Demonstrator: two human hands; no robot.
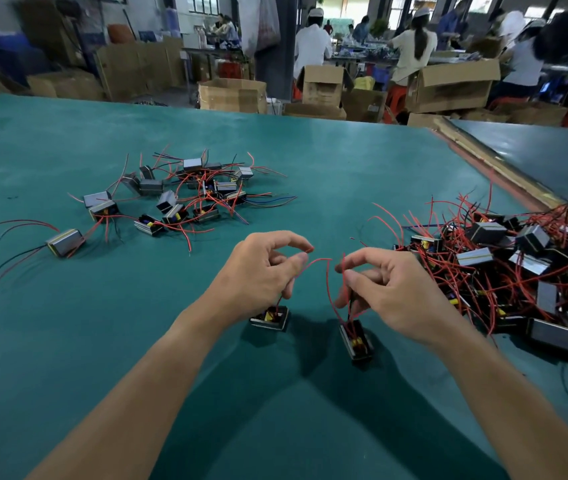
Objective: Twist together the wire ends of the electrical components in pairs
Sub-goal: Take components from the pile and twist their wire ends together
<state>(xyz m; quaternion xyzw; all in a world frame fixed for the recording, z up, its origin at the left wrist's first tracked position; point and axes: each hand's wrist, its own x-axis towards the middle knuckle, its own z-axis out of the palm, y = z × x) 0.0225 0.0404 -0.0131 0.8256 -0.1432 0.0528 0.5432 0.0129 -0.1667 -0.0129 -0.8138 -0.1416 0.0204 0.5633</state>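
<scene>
Two small black electrical components hang or rest just above the green table point(67, 323) in front of me. My left hand point(261, 268) pinches a red wire of the left component point(270, 318) between thumb and fingers. With my right hand point(386, 289) I pinch a red wire of the right component point(357, 339). One red wire point(324, 268) arcs between both hands; its ends lie close together but apart.
A big heap of loose components with red wires point(525, 271) lies at the right. A smaller spread group of components point(178, 195) lies at the far left. Cardboard boxes point(448, 84) and several people stand beyond the table's far edge.
</scene>
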